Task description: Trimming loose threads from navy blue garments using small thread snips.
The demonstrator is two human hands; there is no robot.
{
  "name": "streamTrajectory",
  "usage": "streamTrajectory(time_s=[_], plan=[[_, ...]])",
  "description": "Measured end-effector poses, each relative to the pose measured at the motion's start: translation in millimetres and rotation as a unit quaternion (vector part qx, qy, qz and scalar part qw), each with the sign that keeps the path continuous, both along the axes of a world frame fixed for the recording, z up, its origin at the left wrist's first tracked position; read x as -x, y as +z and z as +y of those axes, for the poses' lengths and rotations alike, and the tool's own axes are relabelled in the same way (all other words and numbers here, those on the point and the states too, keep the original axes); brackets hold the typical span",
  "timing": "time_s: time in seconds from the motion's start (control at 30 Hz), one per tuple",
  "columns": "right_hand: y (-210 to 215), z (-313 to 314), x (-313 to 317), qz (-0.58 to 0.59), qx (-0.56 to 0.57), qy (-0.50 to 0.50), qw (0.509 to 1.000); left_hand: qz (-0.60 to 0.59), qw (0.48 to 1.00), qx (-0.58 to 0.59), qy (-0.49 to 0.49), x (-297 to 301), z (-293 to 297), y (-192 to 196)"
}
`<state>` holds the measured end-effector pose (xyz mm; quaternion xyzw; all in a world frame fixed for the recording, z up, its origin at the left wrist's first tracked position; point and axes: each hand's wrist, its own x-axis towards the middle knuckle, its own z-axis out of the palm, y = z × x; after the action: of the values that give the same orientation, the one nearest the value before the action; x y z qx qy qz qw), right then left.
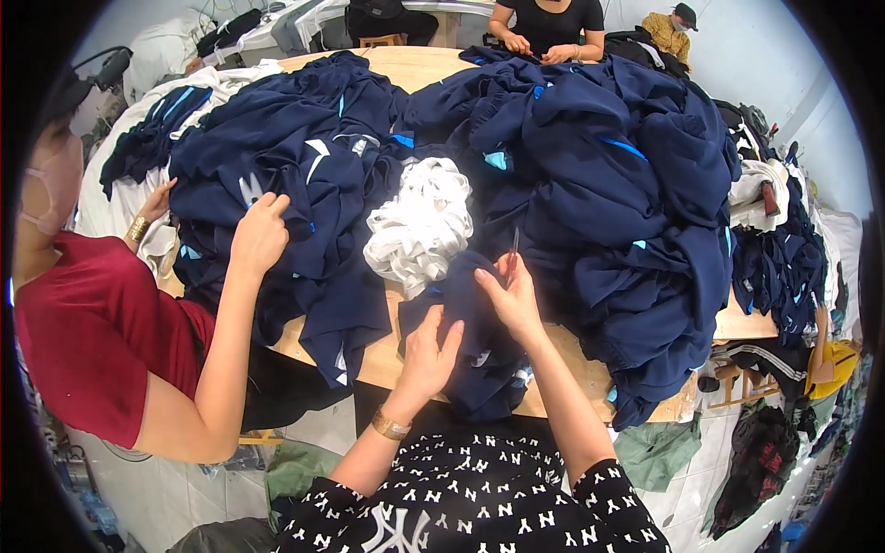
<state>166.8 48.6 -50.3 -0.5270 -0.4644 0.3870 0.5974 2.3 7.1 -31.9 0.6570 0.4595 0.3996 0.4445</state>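
Observation:
A navy garment (pixel 475 364) hangs over the near edge of the table between my two hands. Its cloth is pinched between the thumb and fingers of my left hand (pixel 426 358), which wears a gold-coloured cuff at the wrist. My right hand (pixel 513 297) is closed too, its thumb pressing the garment's upper part. A slim, pointed metal tool (pixel 515 249) with a reddish handle sticks up from that fist; I cannot tell its exact kind. Just beyond both hands lies a heap of white fabric strips (pixel 421 221).
Large piles of navy garments rise at left (pixel 277 157) and right (pixel 636 184) on the wooden table (pixel 373 369). A co-worker in a red top (pixel 120 323) reaches over the left pile, holding snips (pixel 250 191). Another person in black (pixel 550 32) works across the table.

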Motion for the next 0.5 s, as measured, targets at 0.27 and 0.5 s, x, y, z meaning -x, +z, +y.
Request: streamTrajectory(time_s=[0.27, 0.5], plan=[[-13, -37, 3, -0.007, -0.033, -0.155, 0.987, -0.076, 0.994, 0.058, 0.055, -1, 5, 0], [5, -57, 12, -0.123, 0.007, -0.218, 0.968, 0.002, 0.999, -0.017, 0.039, -5, 1, 20]])
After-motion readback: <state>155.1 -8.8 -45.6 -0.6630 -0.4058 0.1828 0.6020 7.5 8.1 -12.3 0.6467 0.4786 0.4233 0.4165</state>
